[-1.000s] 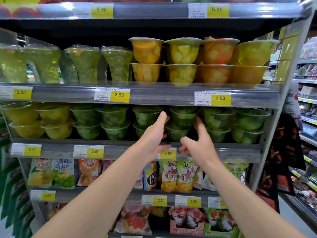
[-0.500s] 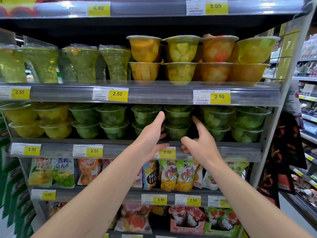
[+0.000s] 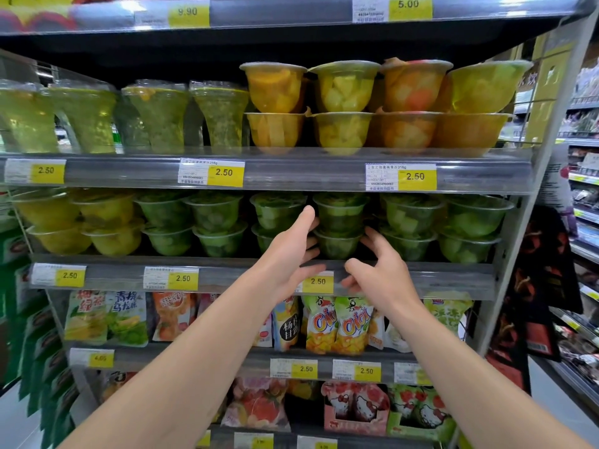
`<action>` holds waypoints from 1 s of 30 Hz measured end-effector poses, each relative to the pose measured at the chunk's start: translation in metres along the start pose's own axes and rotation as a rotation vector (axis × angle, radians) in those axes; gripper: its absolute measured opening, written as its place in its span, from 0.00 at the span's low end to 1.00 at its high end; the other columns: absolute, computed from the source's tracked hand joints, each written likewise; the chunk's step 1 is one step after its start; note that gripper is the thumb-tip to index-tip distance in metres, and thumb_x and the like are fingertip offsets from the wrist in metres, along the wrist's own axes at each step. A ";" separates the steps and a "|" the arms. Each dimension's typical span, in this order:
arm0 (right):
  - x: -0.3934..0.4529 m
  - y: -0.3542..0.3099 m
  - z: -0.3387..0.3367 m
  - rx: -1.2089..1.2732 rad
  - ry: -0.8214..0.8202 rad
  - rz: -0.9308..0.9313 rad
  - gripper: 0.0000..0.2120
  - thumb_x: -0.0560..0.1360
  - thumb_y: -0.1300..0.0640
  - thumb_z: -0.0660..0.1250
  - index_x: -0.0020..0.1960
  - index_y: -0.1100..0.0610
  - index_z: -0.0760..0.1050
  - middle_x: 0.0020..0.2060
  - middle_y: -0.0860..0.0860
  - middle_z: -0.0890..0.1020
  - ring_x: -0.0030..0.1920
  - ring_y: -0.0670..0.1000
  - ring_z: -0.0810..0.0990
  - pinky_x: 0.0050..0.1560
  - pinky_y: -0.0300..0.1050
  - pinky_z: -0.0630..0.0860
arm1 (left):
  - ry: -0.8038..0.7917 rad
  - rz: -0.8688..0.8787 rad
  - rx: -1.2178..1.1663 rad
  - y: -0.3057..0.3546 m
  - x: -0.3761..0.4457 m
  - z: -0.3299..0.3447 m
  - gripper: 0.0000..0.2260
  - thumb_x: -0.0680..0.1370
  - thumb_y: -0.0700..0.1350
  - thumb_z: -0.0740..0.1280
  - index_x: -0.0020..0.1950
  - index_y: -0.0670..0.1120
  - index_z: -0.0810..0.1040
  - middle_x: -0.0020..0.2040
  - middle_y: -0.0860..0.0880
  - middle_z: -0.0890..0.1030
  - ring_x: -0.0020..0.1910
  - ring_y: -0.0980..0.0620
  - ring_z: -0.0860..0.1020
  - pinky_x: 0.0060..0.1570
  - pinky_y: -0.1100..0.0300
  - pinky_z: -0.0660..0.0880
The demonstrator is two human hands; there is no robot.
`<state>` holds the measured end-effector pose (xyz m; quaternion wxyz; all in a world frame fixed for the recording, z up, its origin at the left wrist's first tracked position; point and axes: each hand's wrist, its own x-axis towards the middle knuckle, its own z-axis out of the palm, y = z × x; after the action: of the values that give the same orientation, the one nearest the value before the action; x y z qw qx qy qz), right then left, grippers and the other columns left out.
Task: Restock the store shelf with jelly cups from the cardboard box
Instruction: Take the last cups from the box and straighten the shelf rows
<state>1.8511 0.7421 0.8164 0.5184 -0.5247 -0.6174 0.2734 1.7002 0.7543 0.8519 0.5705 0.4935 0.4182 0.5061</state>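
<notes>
Yellow cups, far left: two-high stacks of yellow jelly cups (image 3: 48, 222) stood at the left end of the middle shelf (image 3: 227, 275), well apart from both hands.
Green cups, left of the hands: stacked green jelly cups (image 3: 194, 225) filled the next columns, upright and rim to rim.
Left hand: the left hand (image 3: 291, 254) was released, fingers straight and pointing up and inward, lying against the left side of the centre stack; whether the fingertips actually touched plastic could not be told.
Centre stack: the two green cups (image 3: 338, 228) sat one on the other just behind the shelf lip, directly between the hands and slightly above them, their axis vertical.
Key relation: the stack lay forward and up from both palms; the left hand seemed nearer to it, the right a little lower and back.
Right hand: the right hand (image 3: 379, 273) held nothing, fingers loosely spread, index tip beside the lower cup's right flank, thumb near the shelf lip.
Green cups, right: further stacks (image 3: 470, 228) ran on to the shelf's upright.
Judged step: likely settling or squaring the stack, both palms needing to close evenly so the top cup did not slide.
Hidden: the cardboard box was out of view; the left hand covered part of the neighbouring column; the cups' backs were lost in shadow.
</notes>
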 end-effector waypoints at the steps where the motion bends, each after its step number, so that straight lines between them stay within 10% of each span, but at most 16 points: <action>1: 0.001 0.000 -0.001 -0.005 -0.003 0.002 0.32 0.73 0.61 0.65 0.75 0.46 0.63 0.63 0.40 0.73 0.36 0.49 0.85 0.49 0.54 0.83 | -0.001 -0.001 -0.001 0.000 -0.001 0.001 0.28 0.82 0.62 0.57 0.78 0.50 0.65 0.77 0.45 0.68 0.74 0.45 0.68 0.66 0.47 0.73; 15: -0.020 0.024 -0.068 -0.061 0.274 -0.083 0.14 0.79 0.55 0.64 0.64 0.50 0.74 0.55 0.43 0.79 0.41 0.46 0.82 0.45 0.45 0.79 | 0.132 0.184 0.206 -0.011 -0.027 0.030 0.15 0.84 0.55 0.57 0.62 0.50 0.78 0.60 0.52 0.80 0.59 0.54 0.78 0.61 0.49 0.78; 23: -0.005 0.028 -0.098 -0.046 0.150 -0.016 0.24 0.82 0.47 0.59 0.76 0.51 0.64 0.65 0.41 0.71 0.60 0.39 0.68 0.60 0.38 0.62 | -0.020 0.045 0.065 -0.014 -0.007 0.094 0.26 0.83 0.60 0.57 0.78 0.51 0.64 0.77 0.48 0.66 0.72 0.48 0.69 0.69 0.49 0.71; 30: 0.010 0.038 -0.094 0.120 0.097 0.025 0.37 0.68 0.31 0.60 0.72 0.48 0.70 0.66 0.41 0.76 0.67 0.45 0.74 0.70 0.54 0.69 | -0.034 0.018 -0.034 -0.012 -0.002 0.107 0.24 0.83 0.59 0.56 0.76 0.49 0.67 0.76 0.46 0.68 0.74 0.47 0.67 0.70 0.48 0.68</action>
<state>1.9532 0.7430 0.8161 0.5747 -0.5129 -0.5677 0.2906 1.8063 0.7377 0.8569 0.5810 0.4961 0.3954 0.5099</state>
